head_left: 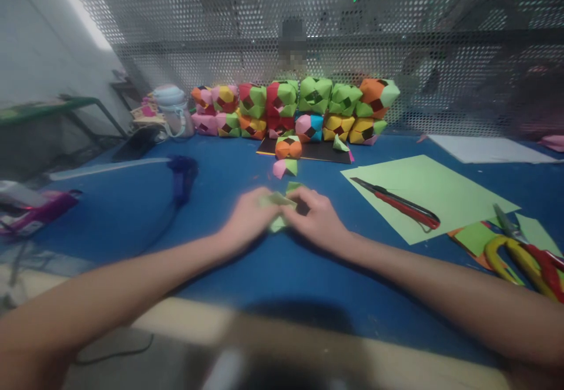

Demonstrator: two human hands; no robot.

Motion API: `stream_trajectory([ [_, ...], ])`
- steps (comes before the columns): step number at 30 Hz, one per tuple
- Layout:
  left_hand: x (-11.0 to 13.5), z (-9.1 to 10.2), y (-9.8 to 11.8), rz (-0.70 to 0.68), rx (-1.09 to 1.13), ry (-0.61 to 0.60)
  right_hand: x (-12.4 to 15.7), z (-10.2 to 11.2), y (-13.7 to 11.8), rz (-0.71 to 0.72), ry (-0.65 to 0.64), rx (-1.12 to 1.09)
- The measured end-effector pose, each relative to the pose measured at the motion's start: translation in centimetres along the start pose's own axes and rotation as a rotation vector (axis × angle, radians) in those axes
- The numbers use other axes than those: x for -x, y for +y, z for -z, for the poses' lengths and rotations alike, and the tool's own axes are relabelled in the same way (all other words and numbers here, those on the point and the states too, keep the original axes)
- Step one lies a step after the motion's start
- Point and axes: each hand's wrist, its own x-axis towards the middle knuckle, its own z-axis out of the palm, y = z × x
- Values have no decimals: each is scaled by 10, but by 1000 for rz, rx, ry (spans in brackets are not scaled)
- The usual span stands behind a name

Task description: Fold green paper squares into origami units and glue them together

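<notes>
Between my two hands, low over the blue table (247, 278), is a folded piece of light green paper (278, 223). My left hand (252, 214) pinches its left side, slightly smeared by motion. On the other side my right hand (315, 217) grips it with thumb and curled fingers, and a darker green bit sticks up behind. Just beyond my fingers lies a small pink and green folded paper piece (285, 168). Behind that stands an orange and green paper ball (288, 147), in front of a black sheet (315, 151) bearing a small green folded piece (339, 143).
Two stacked rows of colourful folded paper balls (315, 96) line the back by a perforated metal screen (238, 20). At right are a green sheet (418, 184), a red and black utility knife (396, 202), scissors (524, 255) and white paper (489, 148). A blue glue gun (180, 175) lies left.
</notes>
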Motion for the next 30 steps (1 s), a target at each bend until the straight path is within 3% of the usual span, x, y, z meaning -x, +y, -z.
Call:
stream_trajectory([
  [11, 0, 0, 0, -25, 0, -80, -1, 3, 2, -30, 49, -51],
  [22, -6, 5, -6, -37, 15, 50, -3, 3, 1, -117, -9, 5],
  [30, -1, 2, 5, -26, -46, 9, -1, -1, 6, -70, 15, 28],
])
